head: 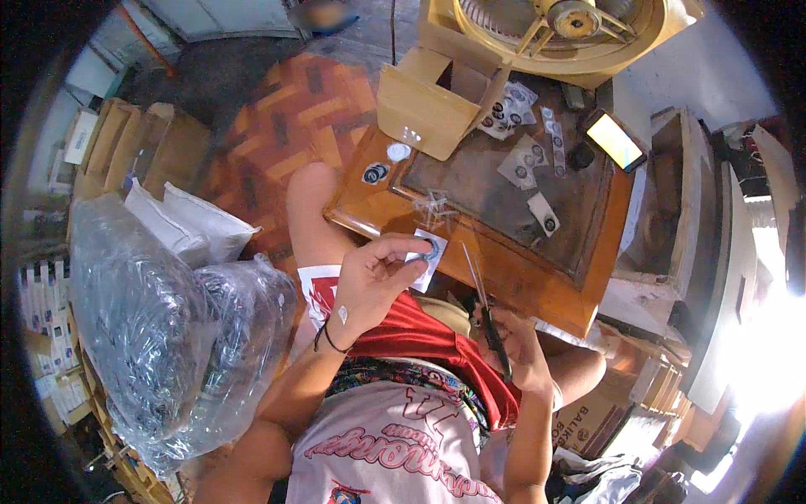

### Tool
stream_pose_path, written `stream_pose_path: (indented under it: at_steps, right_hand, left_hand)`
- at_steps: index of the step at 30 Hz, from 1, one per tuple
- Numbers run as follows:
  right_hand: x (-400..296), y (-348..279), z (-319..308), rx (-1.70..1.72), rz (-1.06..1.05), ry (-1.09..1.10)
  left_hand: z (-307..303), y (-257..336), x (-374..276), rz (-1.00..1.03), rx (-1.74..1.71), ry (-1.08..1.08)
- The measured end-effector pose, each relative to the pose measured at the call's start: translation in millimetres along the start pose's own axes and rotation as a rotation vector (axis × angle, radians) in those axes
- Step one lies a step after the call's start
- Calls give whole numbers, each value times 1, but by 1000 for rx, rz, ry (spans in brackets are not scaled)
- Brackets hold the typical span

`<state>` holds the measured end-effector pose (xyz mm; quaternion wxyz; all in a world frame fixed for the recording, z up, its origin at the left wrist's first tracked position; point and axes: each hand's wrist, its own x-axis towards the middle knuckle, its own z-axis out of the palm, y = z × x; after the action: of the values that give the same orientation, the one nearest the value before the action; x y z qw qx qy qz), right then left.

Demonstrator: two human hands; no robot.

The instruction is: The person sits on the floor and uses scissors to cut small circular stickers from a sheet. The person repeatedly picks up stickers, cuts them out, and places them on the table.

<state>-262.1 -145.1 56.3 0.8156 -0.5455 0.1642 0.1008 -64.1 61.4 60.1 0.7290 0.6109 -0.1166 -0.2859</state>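
Note:
Between thumb and fingers, my left hand point(384, 268) pinches a small pale sticker piece point(423, 259) with a dark round print, near the table's front edge. My right hand point(513, 343) grips a pair of scissors point(488, 321) by the dark handles, its blades pointing up toward the wooden table point(504, 252). The blades stand apart from the sticker piece. Thin clear offcuts point(433, 208) lie on the table edge just beyond my left hand. A cut piece with one round print point(543, 214) and a sheet with several point(524, 162) rest on the dark tabletop panel.
An open cardboard box point(428, 101) stands at the table's far left corner, beneath a large yellowish fan point(570, 28). A lit phone point(616, 142) lies at the right edge. Large plastic-wrapped bundles point(138, 315) are on my left, and a wooden cabinet point(661, 208) stands on the right.

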Motion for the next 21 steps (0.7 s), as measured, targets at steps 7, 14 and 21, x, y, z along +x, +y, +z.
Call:
stream_pose_path:
  at_steps: [7,14,21]
  right_hand:
    - [11,-9,-34,-315,4,-132]
    - [10,-39,-31,-403,30,-144]
    - [17,-51,-36,-511,104,-243]
  left_hand:
    - [7,29,15,18,224,-236]
    - [10,33,14,-79,282,-346]
    - [9,31,8,-6,296,-394]
